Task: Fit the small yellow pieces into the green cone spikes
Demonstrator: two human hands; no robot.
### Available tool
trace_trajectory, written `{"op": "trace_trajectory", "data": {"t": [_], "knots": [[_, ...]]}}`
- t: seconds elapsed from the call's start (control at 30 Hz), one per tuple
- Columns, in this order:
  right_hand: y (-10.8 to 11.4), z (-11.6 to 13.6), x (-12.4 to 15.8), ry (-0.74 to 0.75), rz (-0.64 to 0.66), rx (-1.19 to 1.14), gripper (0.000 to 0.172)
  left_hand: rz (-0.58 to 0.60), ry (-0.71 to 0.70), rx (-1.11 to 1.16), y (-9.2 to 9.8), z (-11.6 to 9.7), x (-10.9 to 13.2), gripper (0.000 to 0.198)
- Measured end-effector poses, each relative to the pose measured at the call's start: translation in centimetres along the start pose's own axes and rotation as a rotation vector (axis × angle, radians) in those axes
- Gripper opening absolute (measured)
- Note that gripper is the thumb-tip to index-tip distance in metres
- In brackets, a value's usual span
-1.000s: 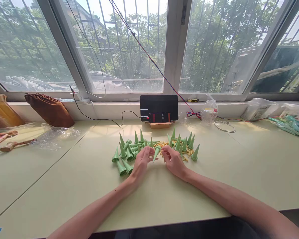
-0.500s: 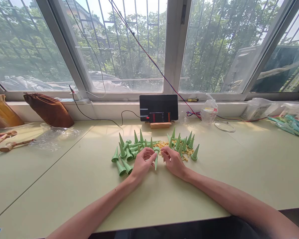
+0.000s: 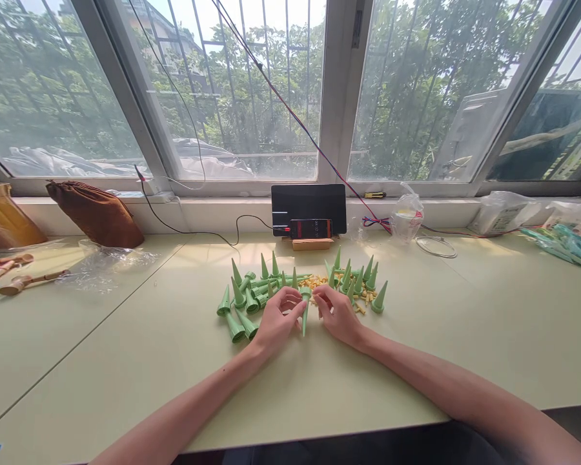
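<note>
Open tabletop stretches between the forearms and right of the upright green cones, leaving passage there. Those cones and scattered yellow pegs block the right hand's far side; lying green cones crowd the left hand. A held cone occupies the narrow gap between, clearance hard to judge.

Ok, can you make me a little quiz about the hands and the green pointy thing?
1. Which hand is holding the green cone?
2. True or false: the held cone's tip points up.
3. Pick one. The small pieces lying just beyond the hands are: A) blue, B) yellow, C) black.

Key:
1. The left hand.
2. False; its tip points down in the picture.
3. B.
</note>
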State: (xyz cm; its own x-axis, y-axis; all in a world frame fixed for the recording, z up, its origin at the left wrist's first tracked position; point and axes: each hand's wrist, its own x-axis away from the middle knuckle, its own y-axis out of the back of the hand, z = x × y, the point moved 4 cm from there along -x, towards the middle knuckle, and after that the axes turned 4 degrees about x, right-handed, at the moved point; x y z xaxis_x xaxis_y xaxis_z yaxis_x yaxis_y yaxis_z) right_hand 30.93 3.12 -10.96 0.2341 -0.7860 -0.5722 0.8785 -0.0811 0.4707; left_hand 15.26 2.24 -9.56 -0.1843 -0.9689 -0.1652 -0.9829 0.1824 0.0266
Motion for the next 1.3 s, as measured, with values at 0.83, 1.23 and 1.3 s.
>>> {"op": "trace_trajectory", "data": {"t": [0.83,1.23,1.3], "knots": [[0.23,0.31,-0.09,-0.024,-0.005,-0.031,0.014,0.025,-0.032,-0.019,-0.04,0.35,-0.01,0.028],[0.21,0.6,-0.08,-0.045,-0.008,-0.034,0.012,-0.016,0.129,0.12,-0.02,0.69,-0.18,0.047],[0.18,0.57,-0.09,-0.041,-0.014,-0.028,0.012,-0.016,0.145,0.14,0.01,0.86,-0.22,0.049]]}}
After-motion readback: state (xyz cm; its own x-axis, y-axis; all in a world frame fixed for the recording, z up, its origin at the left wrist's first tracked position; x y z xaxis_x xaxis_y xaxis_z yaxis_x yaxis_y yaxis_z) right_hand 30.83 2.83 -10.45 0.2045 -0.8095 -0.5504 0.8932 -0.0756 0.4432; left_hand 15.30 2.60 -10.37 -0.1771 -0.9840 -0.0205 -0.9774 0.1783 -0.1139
